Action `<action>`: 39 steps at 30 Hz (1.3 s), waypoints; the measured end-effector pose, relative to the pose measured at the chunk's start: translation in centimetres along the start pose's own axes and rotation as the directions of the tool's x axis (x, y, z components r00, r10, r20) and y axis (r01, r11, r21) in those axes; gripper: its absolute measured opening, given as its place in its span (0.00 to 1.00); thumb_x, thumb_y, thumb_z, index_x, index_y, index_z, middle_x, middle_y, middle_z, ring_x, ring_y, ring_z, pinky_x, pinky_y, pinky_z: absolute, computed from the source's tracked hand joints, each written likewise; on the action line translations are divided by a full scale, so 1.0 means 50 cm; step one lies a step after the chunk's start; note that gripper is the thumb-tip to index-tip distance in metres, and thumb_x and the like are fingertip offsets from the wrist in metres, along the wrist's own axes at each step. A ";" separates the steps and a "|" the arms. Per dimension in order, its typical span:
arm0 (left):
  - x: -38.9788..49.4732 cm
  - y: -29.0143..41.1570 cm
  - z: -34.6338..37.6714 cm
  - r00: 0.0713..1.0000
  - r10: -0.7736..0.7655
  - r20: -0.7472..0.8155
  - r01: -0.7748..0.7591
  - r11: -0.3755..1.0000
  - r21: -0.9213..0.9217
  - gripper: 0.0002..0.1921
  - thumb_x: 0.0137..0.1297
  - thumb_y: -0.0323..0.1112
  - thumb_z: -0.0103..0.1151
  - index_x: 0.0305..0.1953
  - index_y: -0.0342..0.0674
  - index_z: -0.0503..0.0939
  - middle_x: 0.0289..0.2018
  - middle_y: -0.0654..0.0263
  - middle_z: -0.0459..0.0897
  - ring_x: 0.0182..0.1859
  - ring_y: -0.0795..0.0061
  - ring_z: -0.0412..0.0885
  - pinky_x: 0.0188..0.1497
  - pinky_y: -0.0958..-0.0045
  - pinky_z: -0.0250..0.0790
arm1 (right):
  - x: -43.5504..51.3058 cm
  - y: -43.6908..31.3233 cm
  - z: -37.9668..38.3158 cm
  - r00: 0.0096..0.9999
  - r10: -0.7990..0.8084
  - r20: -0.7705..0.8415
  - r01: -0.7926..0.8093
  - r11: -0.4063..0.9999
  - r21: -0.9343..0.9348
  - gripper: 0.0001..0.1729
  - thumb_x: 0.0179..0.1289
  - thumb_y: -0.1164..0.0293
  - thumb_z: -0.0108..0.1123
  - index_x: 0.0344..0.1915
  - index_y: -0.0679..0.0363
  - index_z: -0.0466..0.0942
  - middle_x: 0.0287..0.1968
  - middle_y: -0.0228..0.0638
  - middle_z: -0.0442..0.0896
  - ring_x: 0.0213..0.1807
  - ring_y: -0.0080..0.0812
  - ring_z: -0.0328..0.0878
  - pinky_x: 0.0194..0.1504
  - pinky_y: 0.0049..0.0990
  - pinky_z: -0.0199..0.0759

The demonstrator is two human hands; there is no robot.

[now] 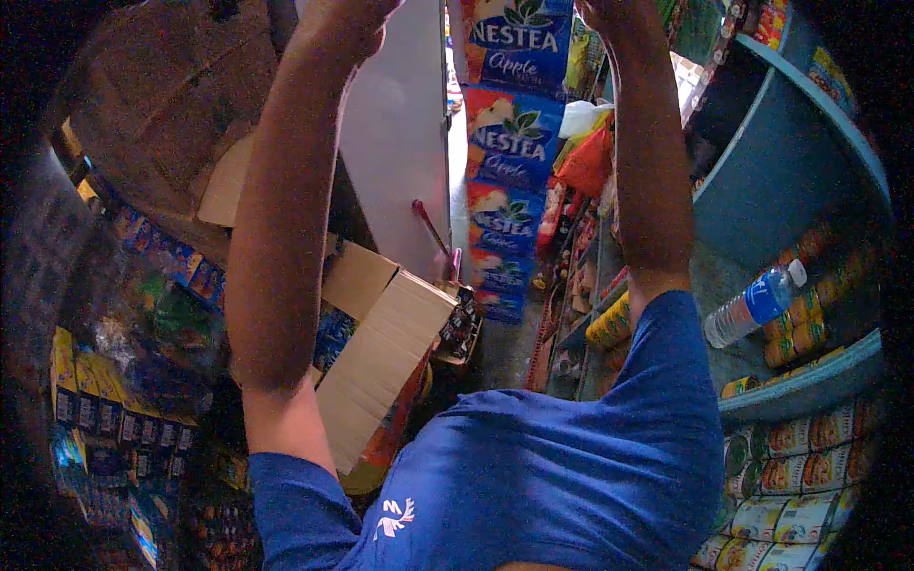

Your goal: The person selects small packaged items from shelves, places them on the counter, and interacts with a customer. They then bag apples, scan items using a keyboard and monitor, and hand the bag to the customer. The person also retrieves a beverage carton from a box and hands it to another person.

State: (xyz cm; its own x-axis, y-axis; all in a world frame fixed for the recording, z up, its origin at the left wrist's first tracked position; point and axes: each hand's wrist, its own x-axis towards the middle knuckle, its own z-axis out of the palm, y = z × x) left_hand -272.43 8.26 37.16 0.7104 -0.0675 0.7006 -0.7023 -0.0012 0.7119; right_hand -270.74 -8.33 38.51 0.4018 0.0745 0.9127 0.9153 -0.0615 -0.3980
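Note:
Both arms reach up to the top of the view. Only the wrist and heel of my left hand [368, 25] show, and the fingers are cut off by the frame. My right hand [596, 11] is likewise cropped, with just its lower edge visible beside the top of a strip of Nestea sachets [514, 143]. This blue and red strip hangs straight down between my forearms, several sachets long. Whether either hand holds the strip is out of sight.
An opened cardboard box [389, 364] stands below my left forearm. Behind it is a pale panel [400, 128]. To the right, a blue-edged shelf [807, 382] carries a plastic bottle [757, 303] and yellow cans [796, 328]. Stacked cans [792, 464] sit lower. Boxed goods [121, 407] line the left.

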 end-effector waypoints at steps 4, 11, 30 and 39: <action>-0.015 -0.046 -0.009 0.998 0.049 0.025 -0.047 0.994 -0.102 0.31 0.75 0.55 0.56 0.57 0.27 0.77 0.48 0.55 0.84 0.49 0.67 0.83 0.57 0.63 0.74 | -0.055 0.013 0.015 0.982 -0.190 0.017 0.191 0.974 -0.121 0.12 0.74 0.66 0.63 0.45 0.65 0.84 0.37 0.33 0.88 0.33 0.18 0.82 0.34 0.21 0.77; -0.104 -0.114 -0.051 0.979 0.072 0.189 -0.021 0.965 -0.261 0.26 0.72 0.51 0.62 0.59 0.35 0.79 0.49 0.61 0.85 0.50 0.72 0.83 0.57 0.69 0.73 | -0.143 0.094 -0.054 0.755 -0.597 0.270 0.644 0.599 -0.476 0.17 0.70 0.62 0.59 0.48 0.63 0.82 0.47 0.39 0.84 0.45 0.33 0.81 0.47 0.34 0.75; -0.695 -0.177 -0.122 0.472 -0.738 0.482 0.846 0.533 -0.013 0.16 0.65 0.41 0.72 0.43 0.39 0.78 0.31 0.73 0.78 0.34 0.85 0.74 0.35 0.78 0.68 | -0.642 0.118 0.128 0.011 0.101 0.995 -0.779 0.624 -0.055 0.22 0.64 0.58 0.72 0.48 0.63 0.79 0.35 0.33 0.85 0.36 0.23 0.78 0.38 0.29 0.74; -0.742 -0.165 -0.164 0.255 -0.772 0.583 0.840 0.475 0.263 0.20 0.73 0.50 0.62 0.43 0.34 0.83 0.31 0.69 0.85 0.33 0.84 0.78 0.35 0.74 0.72 | -0.684 0.116 0.189 -0.264 -0.247 0.932 -0.874 0.471 -0.123 0.18 0.71 0.60 0.66 0.42 0.66 0.83 0.30 0.33 0.85 0.34 0.18 0.75 0.36 0.28 0.73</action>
State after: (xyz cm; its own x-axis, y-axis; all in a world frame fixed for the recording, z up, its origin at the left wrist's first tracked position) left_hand -292.60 18.97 5.67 0.6954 -0.5975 -0.3992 0.2502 -0.3195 0.9140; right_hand -278.91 -1.85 4.11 -0.3080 0.9233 -0.2294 0.0769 -0.2162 -0.9733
